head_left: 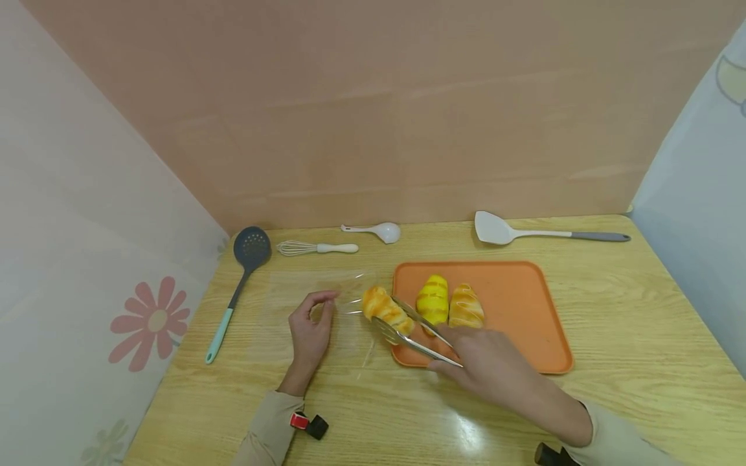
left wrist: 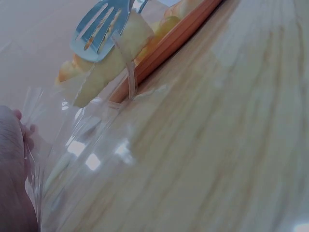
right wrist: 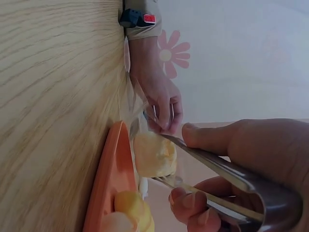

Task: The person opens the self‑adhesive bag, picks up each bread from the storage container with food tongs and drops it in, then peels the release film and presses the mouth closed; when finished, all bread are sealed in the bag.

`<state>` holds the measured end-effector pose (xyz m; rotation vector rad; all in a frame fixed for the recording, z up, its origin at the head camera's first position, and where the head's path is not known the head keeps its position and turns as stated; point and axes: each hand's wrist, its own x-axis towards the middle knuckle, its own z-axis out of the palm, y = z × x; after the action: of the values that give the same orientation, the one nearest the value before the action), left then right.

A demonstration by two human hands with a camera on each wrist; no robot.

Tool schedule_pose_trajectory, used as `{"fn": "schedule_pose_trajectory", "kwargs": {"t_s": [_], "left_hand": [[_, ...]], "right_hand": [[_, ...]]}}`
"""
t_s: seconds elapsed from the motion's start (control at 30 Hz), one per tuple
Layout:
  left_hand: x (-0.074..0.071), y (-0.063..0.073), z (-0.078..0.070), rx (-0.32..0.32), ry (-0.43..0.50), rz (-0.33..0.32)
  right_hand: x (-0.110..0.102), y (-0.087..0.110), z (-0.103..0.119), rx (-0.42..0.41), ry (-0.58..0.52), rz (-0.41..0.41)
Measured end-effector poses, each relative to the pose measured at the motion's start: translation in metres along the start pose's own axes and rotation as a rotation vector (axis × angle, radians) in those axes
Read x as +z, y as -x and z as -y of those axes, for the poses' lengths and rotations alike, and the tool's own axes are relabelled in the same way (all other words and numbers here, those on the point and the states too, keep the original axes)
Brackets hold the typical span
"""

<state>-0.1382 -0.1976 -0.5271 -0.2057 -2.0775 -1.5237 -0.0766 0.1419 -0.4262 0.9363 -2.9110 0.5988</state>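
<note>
My right hand (head_left: 504, 369) grips metal tongs (head_left: 430, 352), whose slotted ends pinch a golden-brown bread roll (head_left: 381, 304). The roll is at the left edge of the orange tray (head_left: 527, 323), right at the mouth of a clear plastic bag (left wrist: 87, 150). With thumb and fingers, my left hand (head_left: 310, 331) pinches the bag's upper edge; part of the film overlaps the roll in the left wrist view. On the tray lie a yellow bread roll (head_left: 433, 296) and a brown striped one (head_left: 466, 305), side by side.
A dark slotted skimmer (head_left: 252, 246) with a mint handle lies at the left. Along the back are a whisk (head_left: 338, 248), a white spoon (head_left: 387, 232) and a white turner (head_left: 494, 229) with a grey handle. Walls (head_left: 408, 129) stand behind and at both sides.
</note>
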Motion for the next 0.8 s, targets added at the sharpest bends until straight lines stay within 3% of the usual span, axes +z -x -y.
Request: {"fn": "schedule_pose_trajectory", "kwargs": {"t_s": [0.3,0.8], "left_hand": [[0.001,0.000,-0.003,0.044,0.018,-0.008],[0.001,0.000,0.003,0.069,0.022,0.003]], "right_hand": [[0.005,-0.019,0.010,-0.071,0.030,-0.016],[0.007,-0.047,0.024,-0.052,0.007,0.045]]}}
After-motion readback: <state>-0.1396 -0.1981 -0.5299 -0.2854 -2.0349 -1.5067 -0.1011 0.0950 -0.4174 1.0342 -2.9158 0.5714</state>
